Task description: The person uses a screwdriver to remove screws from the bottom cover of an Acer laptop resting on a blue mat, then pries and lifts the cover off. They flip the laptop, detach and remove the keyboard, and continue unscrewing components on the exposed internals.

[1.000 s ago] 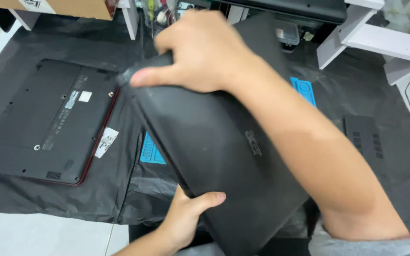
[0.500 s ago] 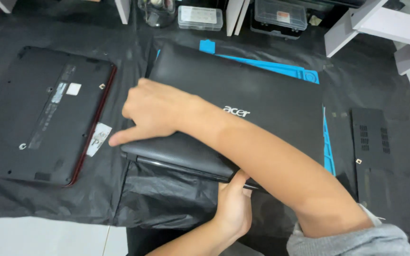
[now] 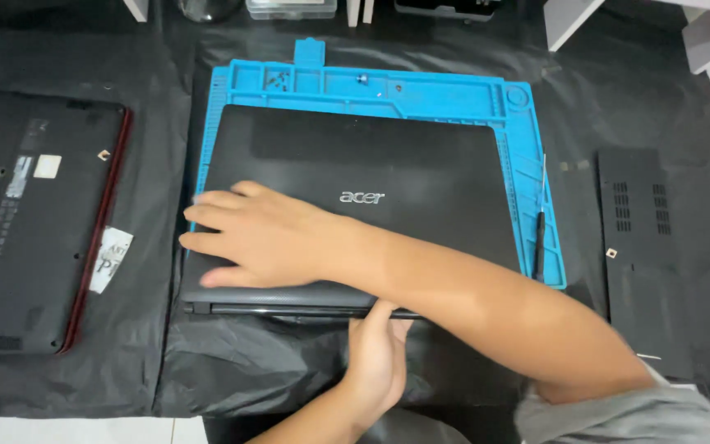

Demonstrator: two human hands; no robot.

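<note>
A black laptop lies closed, lid up, on a blue silicone work mat. My right hand reaches across from the lower right and lies flat on the lid's left front part, fingers spread and pointing left. From below, my left hand grips the middle of the laptop's front edge, which hangs over the mat's near side.
A second laptop with a red rim lies bottom up at the left. At the right a black cover panel lies flat. A thin screwdriver rests on the mat's right edge. A black sheet covers the surface.
The black laptop was held tilted above the mat, then lowered; now it lies flat on the mat. My right hand went from gripping its top edge to lying flat on the lid.
</note>
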